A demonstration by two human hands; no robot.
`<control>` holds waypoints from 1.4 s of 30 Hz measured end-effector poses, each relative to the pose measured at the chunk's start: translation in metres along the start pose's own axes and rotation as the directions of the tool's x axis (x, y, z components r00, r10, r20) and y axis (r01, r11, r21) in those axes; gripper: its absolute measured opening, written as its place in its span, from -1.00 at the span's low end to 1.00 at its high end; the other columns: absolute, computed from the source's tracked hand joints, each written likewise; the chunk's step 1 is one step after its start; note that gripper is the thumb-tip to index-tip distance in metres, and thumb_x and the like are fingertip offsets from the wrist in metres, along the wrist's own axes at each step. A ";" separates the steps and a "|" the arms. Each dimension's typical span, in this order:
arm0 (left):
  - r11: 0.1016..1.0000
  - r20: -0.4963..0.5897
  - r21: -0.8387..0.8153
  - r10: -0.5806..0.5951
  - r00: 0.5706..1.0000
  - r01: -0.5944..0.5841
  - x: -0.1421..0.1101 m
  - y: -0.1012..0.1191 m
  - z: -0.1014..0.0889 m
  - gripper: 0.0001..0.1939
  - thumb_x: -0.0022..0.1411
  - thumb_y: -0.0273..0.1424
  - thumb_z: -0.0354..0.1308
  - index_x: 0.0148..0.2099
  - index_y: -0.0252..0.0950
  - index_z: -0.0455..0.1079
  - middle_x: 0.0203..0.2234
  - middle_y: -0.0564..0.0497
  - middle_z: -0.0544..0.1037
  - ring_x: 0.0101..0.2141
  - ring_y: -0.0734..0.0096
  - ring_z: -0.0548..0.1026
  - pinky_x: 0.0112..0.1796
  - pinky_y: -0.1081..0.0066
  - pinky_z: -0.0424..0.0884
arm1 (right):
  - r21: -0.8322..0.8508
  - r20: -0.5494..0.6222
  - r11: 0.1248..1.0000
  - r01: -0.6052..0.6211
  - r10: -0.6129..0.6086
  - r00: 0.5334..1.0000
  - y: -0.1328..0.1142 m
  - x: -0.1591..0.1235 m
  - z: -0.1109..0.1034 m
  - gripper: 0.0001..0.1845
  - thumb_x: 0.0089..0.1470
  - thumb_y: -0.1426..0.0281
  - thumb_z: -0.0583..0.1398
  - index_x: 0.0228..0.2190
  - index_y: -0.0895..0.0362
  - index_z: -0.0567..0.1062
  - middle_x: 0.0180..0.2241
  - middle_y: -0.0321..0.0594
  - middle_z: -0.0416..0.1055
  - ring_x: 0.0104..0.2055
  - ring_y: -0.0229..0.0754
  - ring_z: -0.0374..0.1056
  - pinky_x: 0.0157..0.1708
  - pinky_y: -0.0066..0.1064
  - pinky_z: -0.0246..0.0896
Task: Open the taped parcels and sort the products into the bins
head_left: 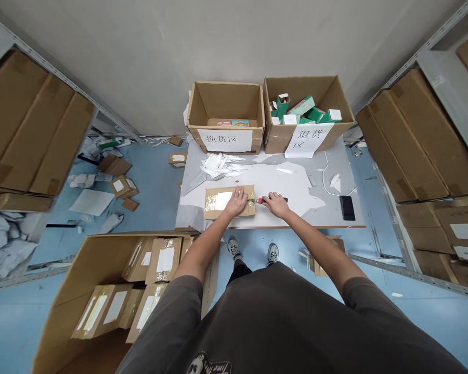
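Note:
A taped cardboard box (211, 206) with a white label lies flat on the table. On its right part rests my left hand (238, 201), fingers spread over the top and pressing it down. My right hand (276, 204) is closed around a red and black utility knife (263, 200). The knife's blade points left and meets the right end of the box, near the tape. How deep the blade sits cannot be made out.
Behind stand two open cartons: one (229, 123) with small colourful packs, one (273, 136) with green boxes. Paper strips (220, 166) and a black phone (347, 208) lie on the table (257, 222). A large carton (68, 291) of parcels stands at lower left; loaded shelves flank both sides.

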State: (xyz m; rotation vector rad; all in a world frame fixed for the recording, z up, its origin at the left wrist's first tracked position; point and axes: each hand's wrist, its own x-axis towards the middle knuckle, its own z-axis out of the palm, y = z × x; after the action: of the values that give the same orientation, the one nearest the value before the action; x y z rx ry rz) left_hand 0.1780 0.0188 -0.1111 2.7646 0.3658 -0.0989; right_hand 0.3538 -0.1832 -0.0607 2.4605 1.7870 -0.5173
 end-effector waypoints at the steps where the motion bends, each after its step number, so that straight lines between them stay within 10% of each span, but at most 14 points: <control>1: 1.000 -0.001 0.003 0.001 1.000 -0.001 0.000 0.000 0.000 -0.60 0.37 -0.55 0.01 0.21 -0.33 0.39 0.48 -0.42 0.22 0.55 -0.10 -0.04 0.47 -0.30 -0.04 | 0.004 -0.004 1.000 0.000 0.000 1.000 0.001 0.000 0.001 -0.47 0.55 0.14 -0.06 0.28 0.05 0.47 0.10 0.11 0.41 0.10 0.14 0.23 -0.01 -0.20 0.07; 42: 0.998 -0.152 -0.062 0.016 0.988 -0.026 0.000 -0.013 0.026 -0.55 0.44 -0.59 -0.10 0.25 -0.40 0.44 0.43 -0.44 0.32 0.54 -0.07 0.02 0.46 -0.32 0.04 | -0.046 -0.180 0.996 0.079 -0.086 0.980 0.008 0.019 0.021 -0.50 0.54 0.15 -0.01 0.22 0.10 0.53 -0.05 0.08 0.42 -0.01 0.13 0.18 -0.12 -0.20 -0.02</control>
State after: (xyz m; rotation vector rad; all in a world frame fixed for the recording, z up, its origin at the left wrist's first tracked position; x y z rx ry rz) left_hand 0.1742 0.0216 -0.1403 2.7190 0.3721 0.1273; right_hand 0.3618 -0.1737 -0.0873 2.4885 1.9527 -0.2665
